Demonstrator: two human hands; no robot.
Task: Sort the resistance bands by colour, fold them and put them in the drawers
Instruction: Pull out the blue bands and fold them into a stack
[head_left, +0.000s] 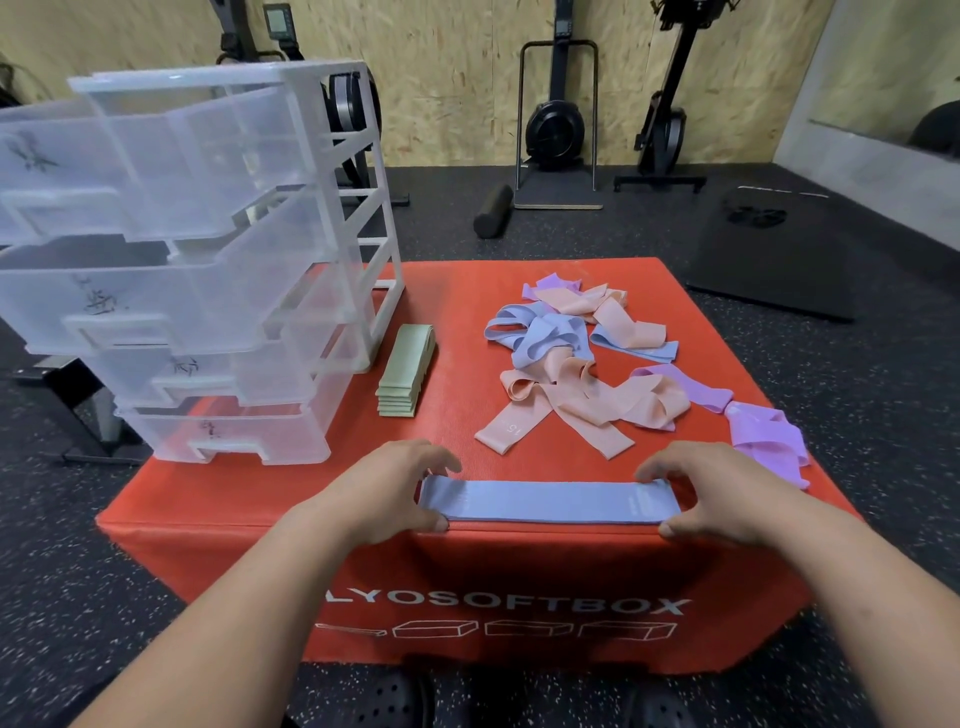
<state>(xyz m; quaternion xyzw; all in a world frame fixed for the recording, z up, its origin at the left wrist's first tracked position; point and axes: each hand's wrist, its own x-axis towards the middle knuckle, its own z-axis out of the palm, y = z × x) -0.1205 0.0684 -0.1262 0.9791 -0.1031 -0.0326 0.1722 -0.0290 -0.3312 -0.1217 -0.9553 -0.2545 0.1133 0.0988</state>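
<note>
Left hand: pinched one end of the blue band.
Right hand: pinched the other end.
Risk: band sat at the front edge of the plyo box; might've slipped off mid-fold.

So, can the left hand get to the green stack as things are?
Probably yes. The green stack lies just ahead of the left hand, with only bare red box between, but it must first release the blue band.
</note>
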